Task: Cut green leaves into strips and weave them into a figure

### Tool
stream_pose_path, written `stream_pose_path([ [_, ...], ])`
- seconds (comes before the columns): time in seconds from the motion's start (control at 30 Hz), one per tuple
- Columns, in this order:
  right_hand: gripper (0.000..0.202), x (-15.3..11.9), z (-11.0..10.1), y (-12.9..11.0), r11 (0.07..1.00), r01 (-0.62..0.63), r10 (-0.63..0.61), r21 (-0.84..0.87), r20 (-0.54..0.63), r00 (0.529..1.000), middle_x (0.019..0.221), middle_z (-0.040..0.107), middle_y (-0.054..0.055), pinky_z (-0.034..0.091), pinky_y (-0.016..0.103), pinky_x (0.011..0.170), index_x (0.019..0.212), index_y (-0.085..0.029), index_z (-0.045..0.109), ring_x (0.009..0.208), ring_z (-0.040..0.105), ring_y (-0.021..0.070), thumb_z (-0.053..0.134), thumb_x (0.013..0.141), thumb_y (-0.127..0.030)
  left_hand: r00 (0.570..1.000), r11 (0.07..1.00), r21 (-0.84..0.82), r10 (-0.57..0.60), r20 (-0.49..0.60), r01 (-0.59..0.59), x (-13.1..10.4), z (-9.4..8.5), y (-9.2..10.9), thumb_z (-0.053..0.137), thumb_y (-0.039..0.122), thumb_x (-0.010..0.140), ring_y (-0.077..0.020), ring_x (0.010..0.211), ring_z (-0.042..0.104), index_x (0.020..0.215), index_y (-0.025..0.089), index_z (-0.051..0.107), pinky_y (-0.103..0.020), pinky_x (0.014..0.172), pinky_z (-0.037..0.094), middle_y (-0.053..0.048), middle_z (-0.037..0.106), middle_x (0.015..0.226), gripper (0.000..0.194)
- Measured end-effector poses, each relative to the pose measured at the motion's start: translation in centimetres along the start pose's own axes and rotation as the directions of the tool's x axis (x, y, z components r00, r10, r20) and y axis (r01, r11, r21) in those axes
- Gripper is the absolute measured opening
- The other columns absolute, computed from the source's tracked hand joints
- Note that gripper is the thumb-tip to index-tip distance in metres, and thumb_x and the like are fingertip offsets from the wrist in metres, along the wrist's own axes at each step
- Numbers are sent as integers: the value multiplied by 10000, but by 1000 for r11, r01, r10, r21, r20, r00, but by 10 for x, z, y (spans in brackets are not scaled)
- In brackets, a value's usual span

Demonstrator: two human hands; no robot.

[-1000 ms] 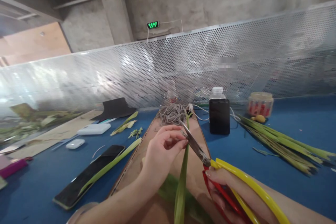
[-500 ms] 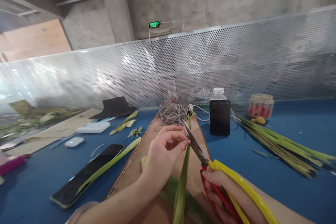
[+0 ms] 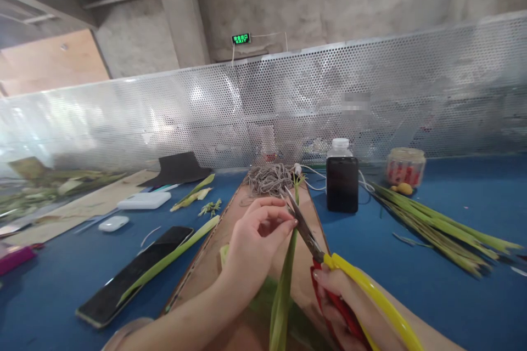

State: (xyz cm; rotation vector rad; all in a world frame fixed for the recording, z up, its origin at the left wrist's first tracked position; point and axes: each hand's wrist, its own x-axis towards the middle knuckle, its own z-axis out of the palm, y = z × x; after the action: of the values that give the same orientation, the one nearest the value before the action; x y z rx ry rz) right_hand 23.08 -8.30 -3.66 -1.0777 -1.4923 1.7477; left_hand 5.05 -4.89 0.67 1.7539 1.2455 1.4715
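Observation:
My left hand (image 3: 257, 233) pinches a long green leaf strip (image 3: 283, 290) between thumb and fingertips over a brown board. The strip runs down toward me, and its thin tip shows beyond my fingers. In my right hand (image 3: 343, 296) is a pair of scissors (image 3: 307, 233) with one yellow and one red handle. Its blades point up and away, slightly parted, right beside the strip near my left fingertips. Whether the blades touch the strip I cannot tell. A heap of grey cord (image 3: 269, 178) lies just past the blade tips.
On the blue table (image 3: 453, 307), a black device (image 3: 342, 185) stands before a white-capped bottle (image 3: 340, 145). Green stalks (image 3: 440, 225) and a jar (image 3: 405, 166) are at right. At left lie a phone (image 3: 135, 274) with a leaf strip on it and a white case (image 3: 114, 224).
The view has shifted very slightly, so the surroundings sit a little further left. Both hands keep nearly the same pose, with the scissors still beside the leaf strip.

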Motion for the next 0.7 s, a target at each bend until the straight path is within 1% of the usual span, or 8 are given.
stream_pose_path([
  [0.17, 268, -3, 1, -2, 1000, 3, -3, -15, 17, 1000, 1095, 531, 71, 477, 373, 753, 1090, -169, 508, 910, 549, 181, 474, 857, -297, 1000, 1000, -13, 11, 3, -11, -1, 1, 0, 605, 211, 705, -123, 748, 571, 680, 182, 632, -243, 633, 459, -21, 551, 1002, 47],
  [0.47, 278, -8, 5, -6, 998, 46, -45, -46, 25, 999, 1098, 531, 72, 485, 378, 744, 1090, -185, 512, 913, 544, 187, 468, 853, -324, 1000, 1000, -18, 8, 8, -7, -2, 2, 1, 609, 214, 701, -119, 751, 568, 671, 189, 630, -240, 630, 453, -14, 550, 1002, 44],
  [0.7, 275, -8, 5, -5, 995, 63, -63, -79, 12, 998, 1095, 532, 70, 483, 376, 748, 1088, -180, 513, 911, 547, 186, 470, 853, -317, 1000, 998, -69, -6, 28, 8, -4, 2, 1, 600, 218, 705, -127, 759, 565, 683, 188, 623, -257, 649, 467, -22, 538, 1024, 44],
])
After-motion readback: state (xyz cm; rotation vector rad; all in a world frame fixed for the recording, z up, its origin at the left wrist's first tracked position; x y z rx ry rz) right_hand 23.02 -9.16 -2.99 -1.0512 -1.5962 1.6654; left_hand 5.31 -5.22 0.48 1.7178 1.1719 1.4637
